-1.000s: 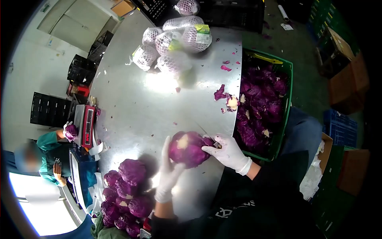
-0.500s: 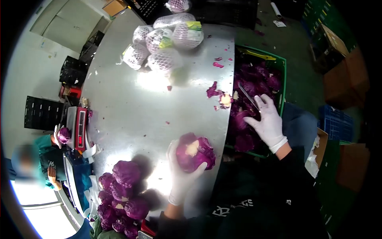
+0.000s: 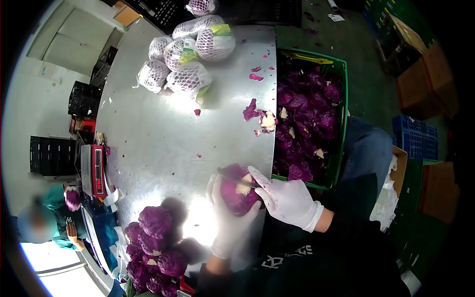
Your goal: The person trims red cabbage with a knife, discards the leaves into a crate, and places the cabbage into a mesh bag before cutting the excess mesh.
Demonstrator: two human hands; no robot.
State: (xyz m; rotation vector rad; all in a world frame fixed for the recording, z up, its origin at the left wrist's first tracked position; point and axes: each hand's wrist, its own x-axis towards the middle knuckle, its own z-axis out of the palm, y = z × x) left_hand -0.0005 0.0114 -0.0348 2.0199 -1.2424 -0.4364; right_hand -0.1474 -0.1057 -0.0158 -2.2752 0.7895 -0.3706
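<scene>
My gloved left hand (image 3: 228, 225) is wrapped round a red cabbage (image 3: 236, 198) above the near edge of the metal table. The pale cut stem of the cabbage faces up. In my gloved right hand (image 3: 292, 202) is a knife (image 3: 230, 178), its blade lying across the cabbage by the stem. The handle is mostly hidden in my fingers. Left of my hands, several bare red cabbages (image 3: 156, 247) are piled on the table. A green crate (image 3: 341, 123) full of loose purple leaves stands right of the table edge.
Several net-wrapped cabbages (image 3: 180, 54) lie at the far end of the metal table (image 3: 163, 133). Leaf scraps (image 3: 251, 110) lie by its right edge. A red scale (image 3: 92, 171) stands on the left, where a co-worker (image 3: 64, 218) holds a cabbage. Cardboard boxes (image 3: 428, 89) stand at right.
My right hand has moved from over the crate to the cabbage, bringing the knife onto it. My left hand still holds the cabbage. The co-worker's cabbage has moved away from the scale.
</scene>
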